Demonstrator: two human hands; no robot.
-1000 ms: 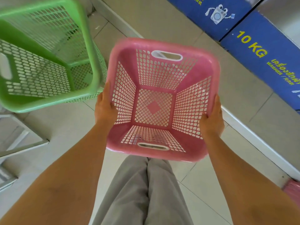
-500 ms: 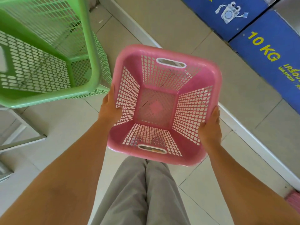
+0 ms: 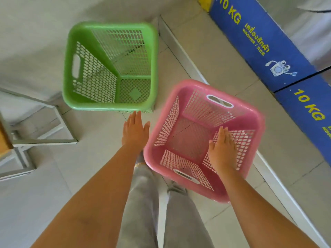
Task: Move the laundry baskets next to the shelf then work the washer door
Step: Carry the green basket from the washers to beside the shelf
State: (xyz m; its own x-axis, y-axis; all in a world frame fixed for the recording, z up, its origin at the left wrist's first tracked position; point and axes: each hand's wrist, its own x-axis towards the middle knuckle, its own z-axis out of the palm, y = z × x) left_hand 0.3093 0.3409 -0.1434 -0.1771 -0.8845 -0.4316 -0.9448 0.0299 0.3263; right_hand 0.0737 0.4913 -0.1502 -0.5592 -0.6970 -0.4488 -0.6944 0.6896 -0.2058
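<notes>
An empty pink laundry basket [image 3: 186,140] stands on the tiled floor at right of centre. An empty green laundry basket [image 3: 111,68] stands on the floor behind it to the left, apart from it. My left hand [image 3: 135,130] hovers flat and open over the floor between the two baskets, touching neither. Above the pink basket's right side, my right hand [image 3: 223,149] is spread open with nothing in it. The washers' blue front panels [image 3: 259,51] marked "10 KG" run along the right.
A white metal shelf frame [image 3: 41,138] stands at the left, close to the green basket. A raised white kerb [image 3: 180,51] runs diagonally in front of the washers. My grey trouser legs [image 3: 143,203] are below the pink basket.
Both hands let go of the pink basket, which now rests on the floor. The view swung, so the green basket sits farther up and fully in sight.
</notes>
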